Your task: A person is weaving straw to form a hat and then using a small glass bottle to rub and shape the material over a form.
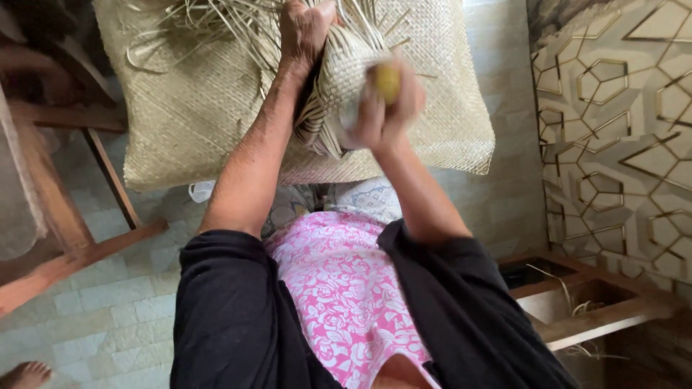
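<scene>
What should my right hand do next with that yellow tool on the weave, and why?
Probably press the yellow tool down along the woven piece once more. The right hand holds the tool against the weave, blurred as if mid-stroke, while the left hand pins the piece on the mat. Loose strips by the left hand look unfinished.

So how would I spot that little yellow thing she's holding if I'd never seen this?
Find the big pale woven mat spread in front of the person. Over its middle, the left hand grips a half-woven piece with loose strips. Beside it, the right hand closes around a small rounded yellow object, blurred, the only bright yellow among straw colours.
</scene>
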